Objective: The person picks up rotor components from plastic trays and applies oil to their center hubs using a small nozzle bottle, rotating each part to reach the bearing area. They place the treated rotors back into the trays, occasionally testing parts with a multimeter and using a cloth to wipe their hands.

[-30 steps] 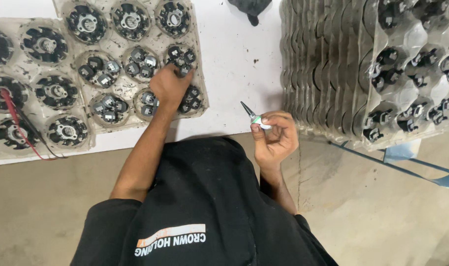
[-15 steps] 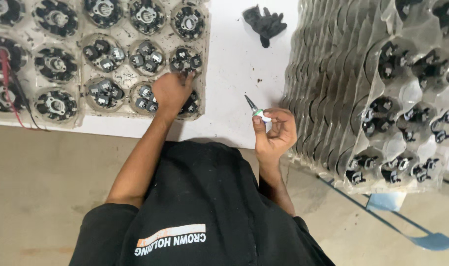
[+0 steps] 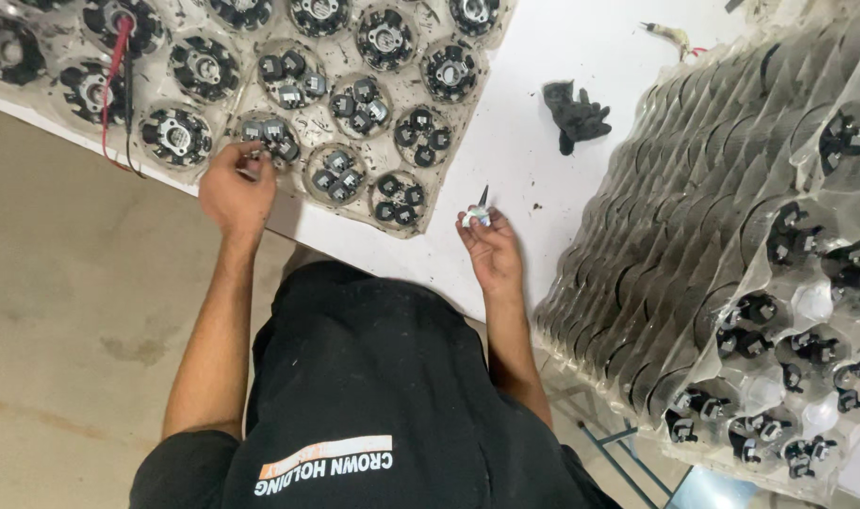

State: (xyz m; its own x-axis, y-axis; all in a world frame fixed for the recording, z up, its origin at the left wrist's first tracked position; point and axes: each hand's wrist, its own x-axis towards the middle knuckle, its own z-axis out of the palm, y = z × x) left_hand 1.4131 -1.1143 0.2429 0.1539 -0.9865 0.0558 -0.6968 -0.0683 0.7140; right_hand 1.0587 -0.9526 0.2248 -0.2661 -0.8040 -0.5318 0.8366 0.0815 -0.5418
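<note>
A clear plastic tray (image 3: 406, 224) with round cells of small black parts lies on the white table (image 3: 552, 47). My left hand (image 3: 230, 188) reaches over the table's near edge, its fingertips pinched on a small black part (image 3: 256, 166) in a cell (image 3: 271, 139) at the tray's near left. My right hand (image 3: 491, 250) hovers to the right of the tray, over bare table. It holds a small pointed tool (image 3: 480, 207) with a pale grip, tip up.
A tall leaning stack of clear trays (image 3: 712, 217) with black parts fills the right side. A black glove (image 3: 576, 115) lies on the table behind my right hand. Red and black wires (image 3: 117, 66) cross the far-left cells. A blue metal frame (image 3: 628, 443) stands low right.
My left hand has moved left along the tray's near row to another cell. My right hand still holds the pointed tool. The view has shifted and come closer.
</note>
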